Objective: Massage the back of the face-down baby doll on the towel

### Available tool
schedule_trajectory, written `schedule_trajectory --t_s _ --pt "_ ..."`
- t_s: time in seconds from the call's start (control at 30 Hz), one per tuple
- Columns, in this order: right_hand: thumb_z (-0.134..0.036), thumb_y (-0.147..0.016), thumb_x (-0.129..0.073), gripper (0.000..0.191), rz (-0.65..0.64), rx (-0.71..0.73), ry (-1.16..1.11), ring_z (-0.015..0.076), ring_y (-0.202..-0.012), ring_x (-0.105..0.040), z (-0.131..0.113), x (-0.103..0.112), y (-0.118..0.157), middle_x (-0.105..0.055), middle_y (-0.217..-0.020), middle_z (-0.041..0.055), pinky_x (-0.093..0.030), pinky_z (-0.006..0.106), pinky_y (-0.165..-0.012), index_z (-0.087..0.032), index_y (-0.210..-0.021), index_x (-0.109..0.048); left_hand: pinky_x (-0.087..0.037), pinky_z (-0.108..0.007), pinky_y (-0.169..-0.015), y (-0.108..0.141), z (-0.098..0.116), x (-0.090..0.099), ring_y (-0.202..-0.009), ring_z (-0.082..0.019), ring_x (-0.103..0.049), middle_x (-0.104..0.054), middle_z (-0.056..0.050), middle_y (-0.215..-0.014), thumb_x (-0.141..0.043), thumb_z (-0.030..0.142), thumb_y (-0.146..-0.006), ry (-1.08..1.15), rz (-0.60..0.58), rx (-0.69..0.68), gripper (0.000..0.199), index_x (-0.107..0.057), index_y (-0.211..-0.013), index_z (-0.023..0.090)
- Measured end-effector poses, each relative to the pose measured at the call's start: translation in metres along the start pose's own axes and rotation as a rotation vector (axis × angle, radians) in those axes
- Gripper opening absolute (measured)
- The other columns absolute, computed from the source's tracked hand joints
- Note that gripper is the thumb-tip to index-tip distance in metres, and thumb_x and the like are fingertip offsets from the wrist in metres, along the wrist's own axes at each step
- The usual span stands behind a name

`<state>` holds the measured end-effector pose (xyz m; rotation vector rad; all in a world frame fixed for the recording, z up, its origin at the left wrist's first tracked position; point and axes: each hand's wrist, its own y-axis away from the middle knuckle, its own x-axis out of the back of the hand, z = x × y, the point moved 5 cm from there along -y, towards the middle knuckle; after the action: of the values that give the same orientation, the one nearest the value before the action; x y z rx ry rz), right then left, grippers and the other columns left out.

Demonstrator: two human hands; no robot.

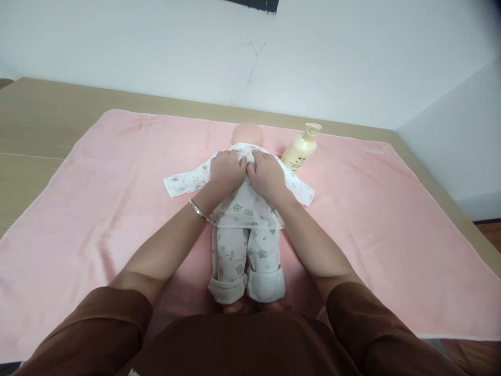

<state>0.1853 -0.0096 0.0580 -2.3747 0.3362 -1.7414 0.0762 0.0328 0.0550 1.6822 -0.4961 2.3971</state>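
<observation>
A baby doll (248, 209) in a white printed top and trousers with rolled cuffs lies lengthwise before me. Its smooth bare head (248, 134) points away and shows no face; its feet are towards me. My left hand (228, 169) rests on the left of the doll's upper body, just below the collar. On the right side, my right hand (266, 173) lies likewise on the top. My thumbs nearly meet in the middle, and the fingers lie over the cloth, their tips partly hidden. Both sleeves of the top stretch out sideways.
A cream pump bottle (300, 151) stands beyond the doll's right sleeve. Under everything spreads a pink blanket (391, 235) on a wooden table (58, 104). A white wall (156, 52) borders the table's far side.
</observation>
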Motion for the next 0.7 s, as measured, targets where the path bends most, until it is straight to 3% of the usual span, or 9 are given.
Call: schedule_trajectory --t_s 0.3,0.7 --pt "-0.023 -0.099 -0.031 0.044 -0.049 -0.035 0.045 0.035 -0.125 -0.057 -0.0045 0.0019 0.002 -0.066 -0.133 0.0212 -0.042 0.048 -0.105 -0.008 -0.13 -0.059 -0.048 -0.042 -0.094 0.0005 0.0008 0.0006 -0.111 -0.033 -0.064 -0.072 -0.019 -0.113 -0.035 0.031 -0.101 -0.012 -0.007 0.005 0.039 -0.067 -0.109 0.01" --pt "-0.023 -0.1 -0.029 0.046 0.006 -0.06 0.062 0.0359 -0.129 -0.057 -0.0075 0.0023 0.0057 -0.065 -0.137 0.0203 -0.039 0.053 -0.108 -0.009 -0.132 -0.06 -0.047 -0.043 -0.094 -0.0005 -0.0002 -0.0013 -0.111 -0.033 -0.063 -0.072 -0.019 -0.115 -0.034 0.033 -0.1 -0.028 0.009 -0.002 0.04 -0.067 -0.11 0.011"
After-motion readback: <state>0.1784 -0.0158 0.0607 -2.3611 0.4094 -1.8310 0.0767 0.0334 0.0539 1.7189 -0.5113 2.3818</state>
